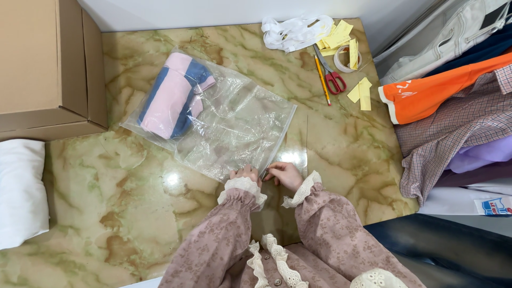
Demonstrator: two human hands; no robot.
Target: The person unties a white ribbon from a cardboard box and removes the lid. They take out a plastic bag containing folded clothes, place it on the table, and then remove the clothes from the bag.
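Bag (pixel 234 125) corner is where both hands meet: clear plastic zip bag lying flat on the marbled green-brown table (pixel 133 213), its zip edge running diagonally from upper right down to the near corner. Left hand (pixel 246 173) has fingertips curled down onto the plastic just at that corner, pinching the bag. Right hand (pixel 285 174) sits just beside it, fingers pinched on the end of the zip strip (slider itself too small to tell). Hands nearly touching each other; both cuffs are lace-trimmed, sleeves dusty pink.

Inside the bag, at the far closed end: folded garment (pixel 173 96), pink with blue stripes. Rest of the bag is flat and crinkled.

Further out on the table:
- far edge: white ribbon bundle (pixel 294 31), yellow paper slips (pixel 338 36), tape roll (pixel 345 58)
- red-handled scissors (pixel 330 72) with a pencil (pixel 321 80) alongside
- left: cardboard box (pixel 48 64), white pillow-like bundle (pixel 20 189) below it
- right: stack of clothes (pixel 453 106), orange, plaid, purple, off the table edge.
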